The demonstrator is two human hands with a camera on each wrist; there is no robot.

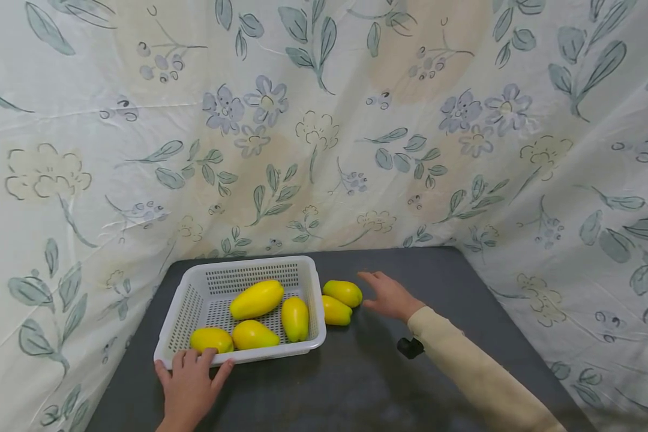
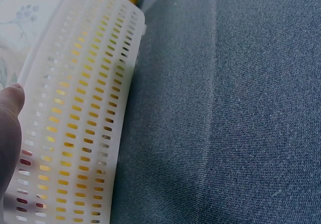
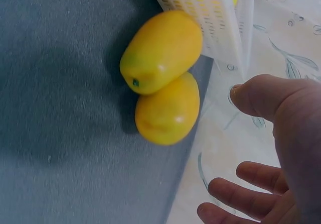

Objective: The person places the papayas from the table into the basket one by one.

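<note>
A white plastic basket with slotted walls holds several smooth yellow fruits, papaya-like in shape; the longest fruit lies toward the back. My left hand grips the basket's front rim near its left corner, fingers over the edge and thumb against the outer wall. Two more yellow fruits lie side by side on the table, against the basket's right side: a farther one and a nearer one. Just right of them, my right hand hovers with fingers spread and nothing held. The right wrist view shows its thumb apart from the fingers.
A dark cloth-covered table bears the basket. Pale floral fabric hangs behind it and along both sides. A small black device sits at the right wrist, below a cream sleeve.
</note>
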